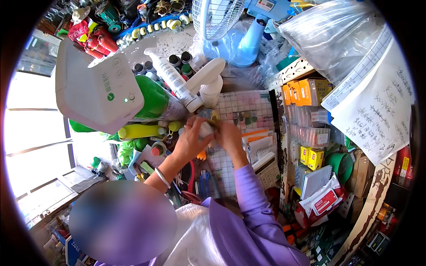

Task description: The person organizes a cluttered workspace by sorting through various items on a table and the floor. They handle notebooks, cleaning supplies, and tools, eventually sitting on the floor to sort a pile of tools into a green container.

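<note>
My left hand, with a white bangle on its wrist, has its fingers around a small whitish rounded object. Against its right side, my right hand curls its fingers on a dark yellowish piece. Fingers hide much of both pieces, so I cannot tell exactly what they are. Below the hands lies a grid-marked tabletop. Just beyond them stand a white bottle and a leaning white cartridge tube. Right of my right hand are upright notepads and a calculator.
A white box-shaped device with a lit green light stands at left, before a green bottle. Beyond is a blue fan. Shelving with small boxes lines the right, under hanging handwritten sheets. Pens and scissors lie nearer me.
</note>
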`<state>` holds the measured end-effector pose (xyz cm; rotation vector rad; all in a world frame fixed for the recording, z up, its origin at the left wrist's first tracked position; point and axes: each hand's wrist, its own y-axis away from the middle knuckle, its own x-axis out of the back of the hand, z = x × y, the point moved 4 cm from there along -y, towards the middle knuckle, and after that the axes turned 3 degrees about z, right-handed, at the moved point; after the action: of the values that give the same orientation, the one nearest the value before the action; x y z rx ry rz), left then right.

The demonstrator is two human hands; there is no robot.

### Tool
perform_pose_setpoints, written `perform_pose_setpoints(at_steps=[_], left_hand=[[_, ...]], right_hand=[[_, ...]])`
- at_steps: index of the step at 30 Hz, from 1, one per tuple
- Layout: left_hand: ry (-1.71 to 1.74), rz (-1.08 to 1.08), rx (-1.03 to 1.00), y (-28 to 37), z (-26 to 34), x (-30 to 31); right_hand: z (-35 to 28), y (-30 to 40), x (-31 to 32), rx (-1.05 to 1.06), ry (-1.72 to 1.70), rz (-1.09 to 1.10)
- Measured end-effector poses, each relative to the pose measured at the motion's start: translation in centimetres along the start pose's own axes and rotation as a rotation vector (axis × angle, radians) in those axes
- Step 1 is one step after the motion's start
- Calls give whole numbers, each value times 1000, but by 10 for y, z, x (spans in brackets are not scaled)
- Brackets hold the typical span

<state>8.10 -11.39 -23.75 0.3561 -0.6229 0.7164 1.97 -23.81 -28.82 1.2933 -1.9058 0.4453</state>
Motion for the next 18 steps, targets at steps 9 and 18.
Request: perform_pose_setpoints(at_steps=[9, 18], left_hand=[[23, -126, 53, 61, 4, -14], [137, -237, -15, 101, 12, -47]], right_hand=[[-5, 70, -8, -52, -23, -101], [7, 106, 13, 4, 217, -331]])
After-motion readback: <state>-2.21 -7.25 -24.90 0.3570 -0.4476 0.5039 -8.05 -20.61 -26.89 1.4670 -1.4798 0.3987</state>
